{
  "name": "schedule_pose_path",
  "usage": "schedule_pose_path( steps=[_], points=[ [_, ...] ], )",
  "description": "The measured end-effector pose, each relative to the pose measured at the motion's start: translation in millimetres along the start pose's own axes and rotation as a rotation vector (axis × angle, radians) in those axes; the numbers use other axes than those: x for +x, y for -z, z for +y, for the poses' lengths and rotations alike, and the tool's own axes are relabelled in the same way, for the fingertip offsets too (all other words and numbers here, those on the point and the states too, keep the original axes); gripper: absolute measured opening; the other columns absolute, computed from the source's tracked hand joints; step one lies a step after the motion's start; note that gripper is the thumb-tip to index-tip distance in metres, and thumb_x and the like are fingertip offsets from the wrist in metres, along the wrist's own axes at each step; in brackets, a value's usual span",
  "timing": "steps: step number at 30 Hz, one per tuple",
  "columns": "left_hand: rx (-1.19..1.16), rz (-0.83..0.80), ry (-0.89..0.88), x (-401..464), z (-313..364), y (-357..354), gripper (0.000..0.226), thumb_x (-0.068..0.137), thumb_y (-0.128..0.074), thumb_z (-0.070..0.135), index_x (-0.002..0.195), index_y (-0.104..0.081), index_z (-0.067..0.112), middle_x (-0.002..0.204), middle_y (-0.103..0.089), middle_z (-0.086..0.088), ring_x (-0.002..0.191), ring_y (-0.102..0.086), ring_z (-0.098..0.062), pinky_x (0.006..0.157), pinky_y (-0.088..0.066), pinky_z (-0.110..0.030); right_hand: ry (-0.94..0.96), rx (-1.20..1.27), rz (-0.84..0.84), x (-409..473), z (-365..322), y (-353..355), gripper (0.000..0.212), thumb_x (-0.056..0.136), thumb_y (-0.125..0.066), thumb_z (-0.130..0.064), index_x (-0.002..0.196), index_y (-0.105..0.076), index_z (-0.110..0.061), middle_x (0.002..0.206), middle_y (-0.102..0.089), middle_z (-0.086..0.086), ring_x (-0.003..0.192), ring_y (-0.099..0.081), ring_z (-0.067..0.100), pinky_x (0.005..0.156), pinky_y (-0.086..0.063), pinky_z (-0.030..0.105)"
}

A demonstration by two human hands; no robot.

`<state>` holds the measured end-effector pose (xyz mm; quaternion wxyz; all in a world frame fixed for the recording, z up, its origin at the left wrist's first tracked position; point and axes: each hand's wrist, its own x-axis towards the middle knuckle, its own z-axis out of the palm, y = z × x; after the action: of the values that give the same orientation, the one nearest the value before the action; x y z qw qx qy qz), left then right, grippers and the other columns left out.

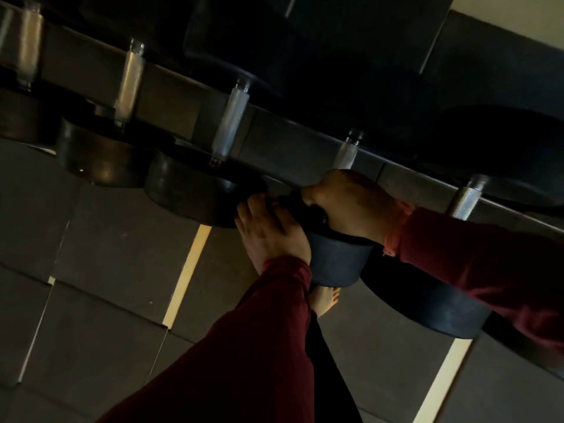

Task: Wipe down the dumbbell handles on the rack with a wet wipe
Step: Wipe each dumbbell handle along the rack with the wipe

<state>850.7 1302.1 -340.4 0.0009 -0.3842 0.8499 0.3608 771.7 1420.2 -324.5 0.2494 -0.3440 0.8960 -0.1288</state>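
Dumbbells in a row along the rack, handles spanning it; left hand just left of right hand, both at one dumbbell.

Clothing check: my arms
Dark red long sleeves on both; frayed pink-orange cuff edge at right wrist.

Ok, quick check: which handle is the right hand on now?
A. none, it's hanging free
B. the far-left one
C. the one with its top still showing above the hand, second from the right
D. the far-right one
C: the right hand curls round the lower part of the second-from-right handle, whose knurled top shows above it.
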Motion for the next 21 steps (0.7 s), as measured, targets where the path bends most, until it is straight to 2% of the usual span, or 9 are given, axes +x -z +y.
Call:
schedule_pose_path(
  steps=[2, 6, 9, 14, 17, 19, 21],
  points=[
    [0.015, -0.003, -0.008, 0.0, -0.9, 0.2, 0.033, 0.087, -0.040, 0.029, 0.108, -0.059, 0.012, 0.113, -0.055, -0.008, 0.098, -0.045, -0.021, 0.090, -0.038, -0.037, -0.099, 0.082, 0.074, -14.2, 0.5, -6.2, 0.011, 0.082, -0.071, -0.016, 0.091, -0.073, -0.022, 0.079, -0.068, 0.008, 0.072, -0.068, 0.029, 0.062, -0.043, 0.025],
    [0.017, -0.004, 0.000, -0.1, -1.9, -0.4, 0.032, 0.087, -0.040, 0.029, 0.108, -0.059, 0.013, 0.114, -0.055, -0.007, 0.099, -0.046, -0.020, 0.090, -0.039, -0.038, -0.378, 0.201, 0.039, -18.1, -0.9, -26.2, 0.014, 0.083, -0.066, -0.018, 0.090, -0.070, -0.030, 0.089, -0.069, 0.005, 0.079, -0.067, 0.027, 0.078, -0.052, 0.033],
    [0.006, 0.005, -0.009, -0.7, -2.0, 0.1, 0.032, 0.086, -0.041, 0.028, 0.107, -0.060, 0.013, 0.113, -0.056, -0.007, 0.098, -0.047, -0.021, 0.088, -0.038, -0.036, -0.520, 0.282, 0.048, -19.1, 2.3, -29.9, 0.019, 0.078, -0.070, -0.014, 0.082, -0.069, -0.032, 0.096, -0.069, 0.002, 0.083, -0.067, 0.022, 0.067, -0.043, 0.023],
    [0.011, 0.003, -0.014, -0.5, -3.6, -0.6, 0.030, 0.085, -0.044, 0.027, 0.105, -0.061, 0.015, 0.112, -0.056, -0.007, 0.099, -0.047, -0.022, 0.086, -0.037, -0.033, -0.678, 0.431, 0.085, -14.8, 6.6, -30.6, 0.021, 0.079, -0.068, -0.004, 0.070, -0.064, -0.022, 0.082, -0.065, -0.002, 0.073, -0.062, 0.016, 0.051, -0.032, 0.013],
    [0.014, -0.001, -0.021, -1.2, -3.6, -0.6, 0.028, 0.085, -0.046, 0.026, 0.106, -0.060, 0.014, 0.113, -0.055, -0.007, 0.101, -0.047, -0.022, 0.086, -0.034, -0.030, -0.749, 0.451, 0.142, -12.7, 5.1, -34.1, 0.015, 0.078, -0.068, -0.007, 0.069, -0.061, -0.016, 0.082, -0.068, 0.007, 0.074, -0.065, 0.022, 0.055, -0.039, 0.019],
    [0.020, -0.010, -0.020, -1.3, -2.9, -0.1, 0.030, 0.085, -0.045, 0.027, 0.107, -0.060, 0.013, 0.115, -0.055, -0.007, 0.102, -0.047, -0.021, 0.086, -0.030, -0.027, -0.806, 0.439, 0.154, -13.1, 2.4, -35.9, 0.018, 0.082, -0.067, -0.014, 0.068, -0.056, -0.013, 0.083, -0.064, 0.010, 0.079, -0.066, 0.028, 0.059, -0.040, 0.023],
    [0.027, -0.025, -0.016, -1.5, -2.4, 0.6, 0.032, 0.086, -0.043, 0.029, 0.109, -0.060, 0.015, 0.116, -0.054, -0.005, 0.104, -0.046, -0.019, 0.087, -0.030, -0.027, -0.865, 0.420, 0.108, -11.6, 4.1, -38.2, 0.016, 0.086, -0.068, -0.020, 0.078, -0.059, -0.010, 0.091, -0.061, 0.009, 0.087, -0.064, 0.029, 0.060, -0.038, 0.020]
  ],
)
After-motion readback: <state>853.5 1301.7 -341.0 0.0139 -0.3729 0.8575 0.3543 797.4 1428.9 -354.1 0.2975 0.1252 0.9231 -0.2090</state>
